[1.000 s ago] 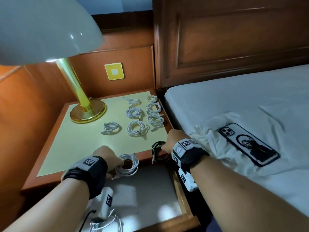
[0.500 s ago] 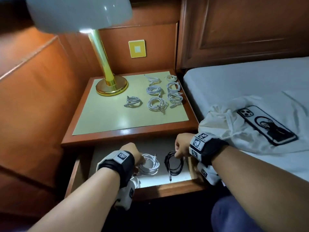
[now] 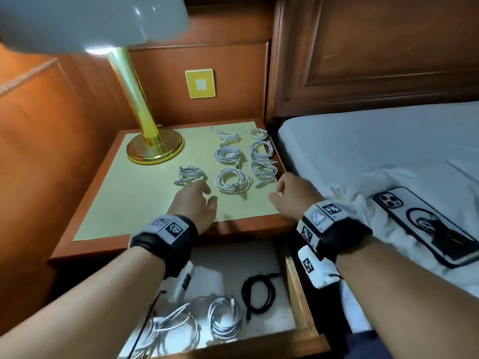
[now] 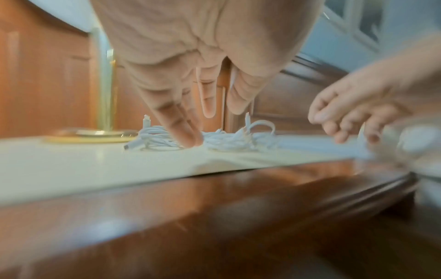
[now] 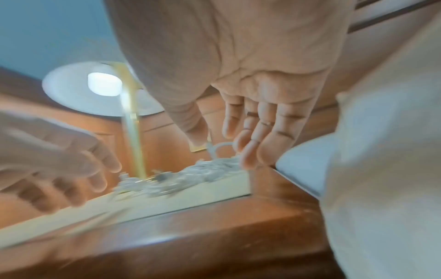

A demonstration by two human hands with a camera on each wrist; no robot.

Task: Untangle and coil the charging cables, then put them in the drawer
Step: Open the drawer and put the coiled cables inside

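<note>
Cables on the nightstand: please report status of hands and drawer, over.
Left hand and right hand open, empty, over nightstand. Seven white coils remain there. Drawer open, black coil inside. Nothing blocking.

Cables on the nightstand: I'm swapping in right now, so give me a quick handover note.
Left hand: open, empty, reaching toward the leftmost white coil.
Right hand: open, empty, near the right column of coils.
Done: black coil and white coils lie in the open drawer.
Left: seven white coils on the nightstand go into the drawer.
</note>
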